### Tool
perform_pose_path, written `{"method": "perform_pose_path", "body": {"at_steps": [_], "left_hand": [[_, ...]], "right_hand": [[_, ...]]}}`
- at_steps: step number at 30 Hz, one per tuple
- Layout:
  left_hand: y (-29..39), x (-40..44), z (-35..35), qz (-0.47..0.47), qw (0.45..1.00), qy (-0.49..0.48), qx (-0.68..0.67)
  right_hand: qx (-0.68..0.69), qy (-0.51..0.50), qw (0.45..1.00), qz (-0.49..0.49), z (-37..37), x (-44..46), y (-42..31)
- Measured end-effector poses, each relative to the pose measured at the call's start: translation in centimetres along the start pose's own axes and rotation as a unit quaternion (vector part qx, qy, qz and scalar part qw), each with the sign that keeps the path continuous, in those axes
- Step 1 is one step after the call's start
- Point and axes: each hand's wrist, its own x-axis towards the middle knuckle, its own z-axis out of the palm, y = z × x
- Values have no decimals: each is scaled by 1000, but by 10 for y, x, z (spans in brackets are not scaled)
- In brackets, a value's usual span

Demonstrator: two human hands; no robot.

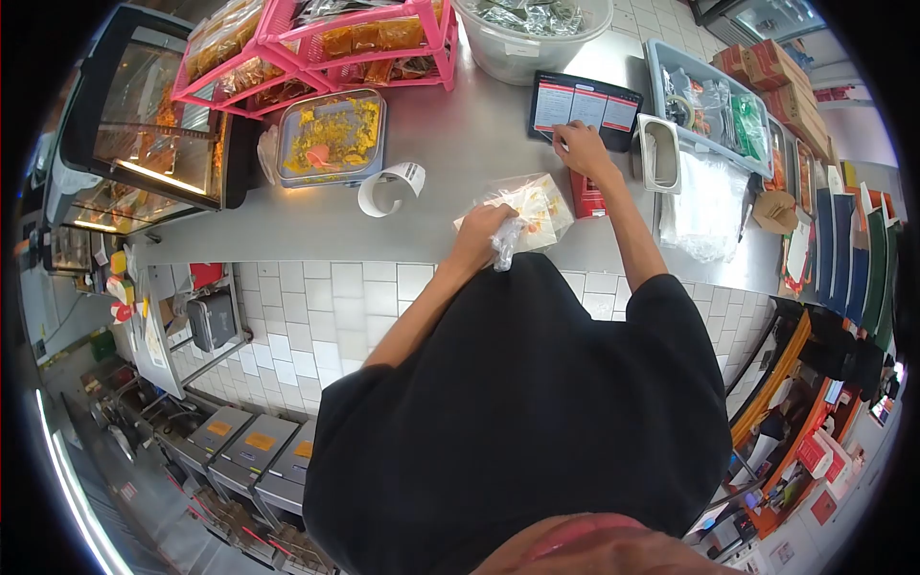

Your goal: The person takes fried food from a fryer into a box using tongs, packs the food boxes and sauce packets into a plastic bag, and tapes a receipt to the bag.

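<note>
My left hand (pixel 482 237) is closed around the gathered neck of a clear plastic bag (pixel 506 247). Inside the bag sits a pale printed food box (pixel 537 206), resting on the steel counter near its front edge. My right hand (pixel 581 150) reaches over the lower left part of a tablet (pixel 586 107), fingers partly bent with their tips at the screen. Whether a small pale thing lies under those fingers is hard to make out. Red-and-white columns fill the tablet's screen. A red box (pixel 587 195) stands just below my right wrist.
A curled paper receipt (pixel 391 190) and a glass tray of yellow food (pixel 331 142) lie left. Pink racks (pixel 355 48) and a large clear tub (pixel 534 43) stand behind. Right are a metal container (pixel 658 153), a grey bin (pixel 714 105) and plastic bags (pixel 707 213).
</note>
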Motion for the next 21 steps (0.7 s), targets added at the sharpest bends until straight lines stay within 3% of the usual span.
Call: {"method": "perform_pose_path", "body": {"at_steps": [5, 10, 14, 21], "left_hand": [[4, -2, -8, 17, 1000, -19, 15], [18, 7, -25, 154, 962, 61, 217], [4, 12, -20, 193, 965, -7, 177], [4, 16, -25, 192, 964, -77, 164]], "right_hand": [[271, 14, 960, 65, -33, -27, -72], [290, -7, 956, 49, -29, -79, -131], [217, 55, 974, 39, -15, -113, -151], [364, 50, 916, 159, -13, -133, -158]]}}
